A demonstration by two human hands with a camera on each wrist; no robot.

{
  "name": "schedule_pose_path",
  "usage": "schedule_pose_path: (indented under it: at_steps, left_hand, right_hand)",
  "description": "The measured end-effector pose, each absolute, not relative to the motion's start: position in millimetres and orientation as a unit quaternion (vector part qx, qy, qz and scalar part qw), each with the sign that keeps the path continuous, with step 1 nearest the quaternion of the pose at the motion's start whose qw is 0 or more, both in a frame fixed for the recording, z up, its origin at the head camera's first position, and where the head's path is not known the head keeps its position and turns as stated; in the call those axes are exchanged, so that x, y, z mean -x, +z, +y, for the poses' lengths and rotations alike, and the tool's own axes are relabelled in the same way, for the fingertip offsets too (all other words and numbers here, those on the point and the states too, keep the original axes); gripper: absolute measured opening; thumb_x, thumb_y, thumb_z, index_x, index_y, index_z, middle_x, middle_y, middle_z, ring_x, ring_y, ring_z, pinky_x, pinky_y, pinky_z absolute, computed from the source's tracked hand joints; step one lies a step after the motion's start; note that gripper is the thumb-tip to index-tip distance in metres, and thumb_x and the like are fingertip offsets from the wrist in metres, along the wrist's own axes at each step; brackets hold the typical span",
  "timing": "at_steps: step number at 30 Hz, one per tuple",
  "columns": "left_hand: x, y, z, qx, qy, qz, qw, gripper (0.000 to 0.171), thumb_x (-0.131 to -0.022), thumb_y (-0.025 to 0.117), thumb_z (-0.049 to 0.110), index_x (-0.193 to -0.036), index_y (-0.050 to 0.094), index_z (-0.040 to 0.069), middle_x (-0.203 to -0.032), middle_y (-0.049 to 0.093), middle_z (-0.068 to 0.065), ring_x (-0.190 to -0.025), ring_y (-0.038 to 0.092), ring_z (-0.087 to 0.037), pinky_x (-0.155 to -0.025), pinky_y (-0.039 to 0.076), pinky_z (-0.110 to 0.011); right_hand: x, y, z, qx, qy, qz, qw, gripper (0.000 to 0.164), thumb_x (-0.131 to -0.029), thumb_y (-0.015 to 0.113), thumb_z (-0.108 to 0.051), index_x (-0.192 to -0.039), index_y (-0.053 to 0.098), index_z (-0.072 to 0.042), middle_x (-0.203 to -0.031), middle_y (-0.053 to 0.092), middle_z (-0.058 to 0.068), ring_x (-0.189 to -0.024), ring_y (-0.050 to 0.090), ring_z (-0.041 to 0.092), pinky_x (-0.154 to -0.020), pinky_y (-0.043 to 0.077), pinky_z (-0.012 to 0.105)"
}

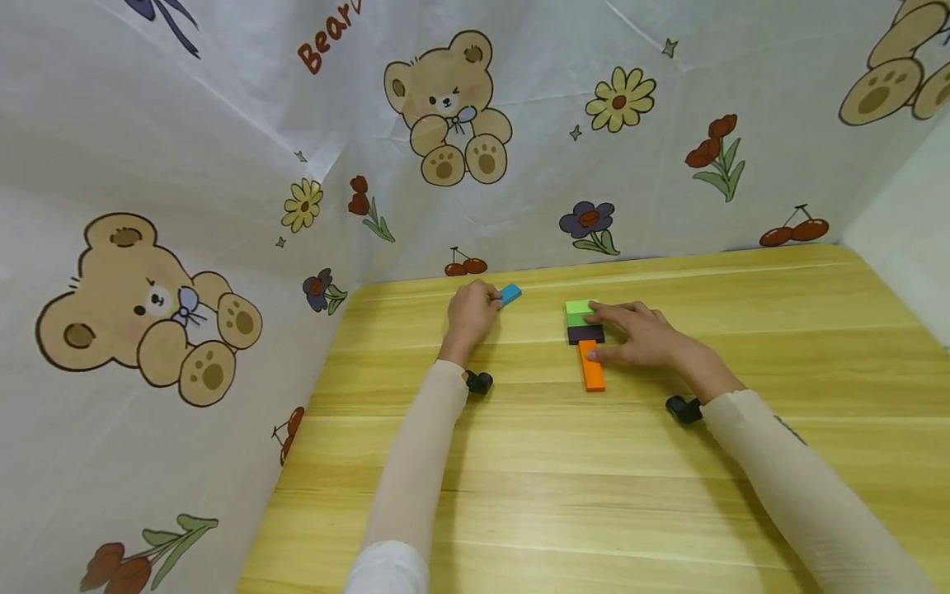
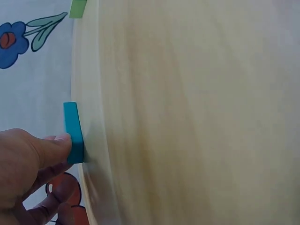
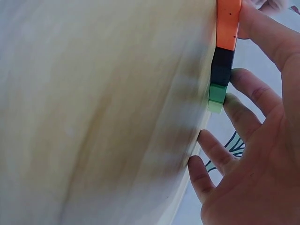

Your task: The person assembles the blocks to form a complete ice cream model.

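Observation:
My left hand (image 1: 472,315) pinches the near end of a blue block (image 1: 510,294) toward the back of the table; in the left wrist view the thumb presses on that block (image 2: 73,131). To the right lies a group of flat blocks: light green (image 1: 579,306), green (image 1: 578,320) and dark (image 1: 582,335) side by side, with an orange block (image 1: 592,373) set lengthwise against the dark one. Spread over their right side, my right hand (image 1: 646,334) has its thumb touching the orange block and fingertips at the dark and green ones.
Under everything is a wood-grain table (image 1: 534,478). A white cloth (image 1: 542,206) printed with bears and flowers hangs along its back and left sides. Black wrist cameras stick out beneath both wrists.

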State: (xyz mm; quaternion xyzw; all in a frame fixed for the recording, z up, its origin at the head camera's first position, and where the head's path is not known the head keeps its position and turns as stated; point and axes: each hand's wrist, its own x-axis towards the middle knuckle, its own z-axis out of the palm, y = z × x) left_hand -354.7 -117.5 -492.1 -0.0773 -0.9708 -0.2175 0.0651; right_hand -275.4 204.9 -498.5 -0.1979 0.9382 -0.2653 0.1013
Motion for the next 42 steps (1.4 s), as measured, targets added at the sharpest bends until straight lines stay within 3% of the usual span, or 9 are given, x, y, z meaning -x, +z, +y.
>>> schedule_pose_path:
  at_steps: [16, 25, 42]
  left_hand:
    - [371, -488, -70, 0.088, -0.188, -0.977, 0.046, 0.019, -0.103, 0.075, 0.022, -0.119, 0.085, 0.021, -0.123, 0.08, 0.0, -0.11, 0.075, -0.022, -0.092, 0.063, -0.037]
    - [375, -488, -50, 0.1, -0.204, -0.974, 0.026, 0.021, -0.104, 0.074, 0.022, -0.122, 0.084, 0.022, -0.128, 0.079, 0.002, -0.111, 0.076, -0.02, -0.088, 0.064, -0.035]
    - [378, -485, -5, 0.137, -0.189, -0.972, 0.006, 0.022, -0.106, 0.071, 0.023, -0.123, 0.083, 0.027, -0.129, 0.078, 0.008, -0.118, 0.073, -0.015, -0.1, 0.061, -0.033]
  right_hand:
    - [272, -494, 201, 0.198, -0.266, 0.938, 0.103, 0.084, -0.095, 0.075, -0.064, -0.164, 0.048, -0.025, -0.178, 0.034, 0.006, -0.155, 0.029, 0.048, -0.121, 0.021, 0.069]
    - [273, -494, 201, 0.195, -0.262, 0.94, 0.103, 0.085, -0.095, 0.075, -0.063, -0.165, 0.046, -0.024, -0.176, 0.037, 0.006, -0.154, 0.031, 0.047, -0.12, 0.022, 0.068]
    - [275, -496, 206, 0.194, -0.259, 0.941, 0.102, 0.09, -0.095, 0.076, -0.062, -0.168, 0.041, -0.023, -0.173, 0.044, 0.003, -0.154, 0.031, 0.046, -0.119, 0.023, 0.069]
